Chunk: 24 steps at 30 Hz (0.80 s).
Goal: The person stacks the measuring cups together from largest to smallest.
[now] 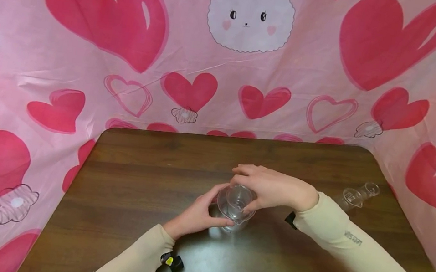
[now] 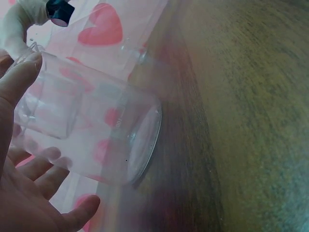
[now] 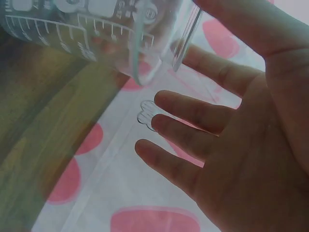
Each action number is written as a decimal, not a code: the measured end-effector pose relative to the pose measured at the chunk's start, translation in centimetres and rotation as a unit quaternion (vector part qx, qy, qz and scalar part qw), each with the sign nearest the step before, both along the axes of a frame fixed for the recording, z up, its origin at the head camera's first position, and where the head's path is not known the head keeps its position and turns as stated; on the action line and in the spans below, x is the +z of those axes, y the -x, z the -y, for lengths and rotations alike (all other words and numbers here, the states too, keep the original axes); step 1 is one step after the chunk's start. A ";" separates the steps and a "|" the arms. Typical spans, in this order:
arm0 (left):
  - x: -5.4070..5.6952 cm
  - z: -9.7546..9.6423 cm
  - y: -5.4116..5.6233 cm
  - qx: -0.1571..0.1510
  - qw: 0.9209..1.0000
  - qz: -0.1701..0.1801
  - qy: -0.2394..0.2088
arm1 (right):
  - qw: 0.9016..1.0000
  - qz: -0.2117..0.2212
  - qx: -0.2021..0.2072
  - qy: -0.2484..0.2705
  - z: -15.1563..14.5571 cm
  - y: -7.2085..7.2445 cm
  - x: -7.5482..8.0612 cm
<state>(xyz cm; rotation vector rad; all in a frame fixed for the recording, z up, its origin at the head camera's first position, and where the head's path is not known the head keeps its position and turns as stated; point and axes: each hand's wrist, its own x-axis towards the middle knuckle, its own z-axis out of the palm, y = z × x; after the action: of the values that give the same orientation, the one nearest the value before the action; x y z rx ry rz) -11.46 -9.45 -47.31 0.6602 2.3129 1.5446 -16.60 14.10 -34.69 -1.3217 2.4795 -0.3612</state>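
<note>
A large clear beaker (image 1: 230, 222) stands upright on the brown table, with a smaller clear beaker (image 2: 55, 104) partly inside its mouth. My left hand (image 1: 200, 212) holds the large beaker from its left side, thumb at the rim and fingers around the far wall. From above and the right, my right hand (image 1: 271, 187) pinches the small beaker's rim between thumb and index finger. The other right fingers (image 3: 193, 113) are extended past the glass. White scale marks show on the large beaker in the right wrist view.
Farther right on the table (image 1: 133, 180) stand another clear beaker (image 1: 352, 198) and a smaller clear glass vessel (image 1: 371, 189), partly behind the right forearm. A pink cloth (image 1: 227, 63) with hearts and rabbits hangs around the table's back and sides.
</note>
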 end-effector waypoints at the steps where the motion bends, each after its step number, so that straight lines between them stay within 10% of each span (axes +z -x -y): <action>1: 0.0 0.0 0.0 0.000 1.000 0.000 0.000 | 1.000 -0.001 0.001 -0.001 0.1 0.0 -0.1; 18: 0.2 -0.2 0.1 -0.004 1.000 -0.008 -0.005 | 0.999 -0.038 0.015 -0.020 0.7 0.0 -1.7; 24: 0.1 -0.1 0.0 -0.005 1.000 -0.009 -0.003 | 0.991 -0.114 0.036 -0.066 1.5 -0.2 -2.3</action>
<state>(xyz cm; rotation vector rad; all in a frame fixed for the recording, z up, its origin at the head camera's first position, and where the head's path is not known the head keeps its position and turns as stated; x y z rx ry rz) -11.47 -9.30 -47.20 0.6885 2.3158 1.5476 -16.45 12.63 -36.94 -1.4623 2.5770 -0.0280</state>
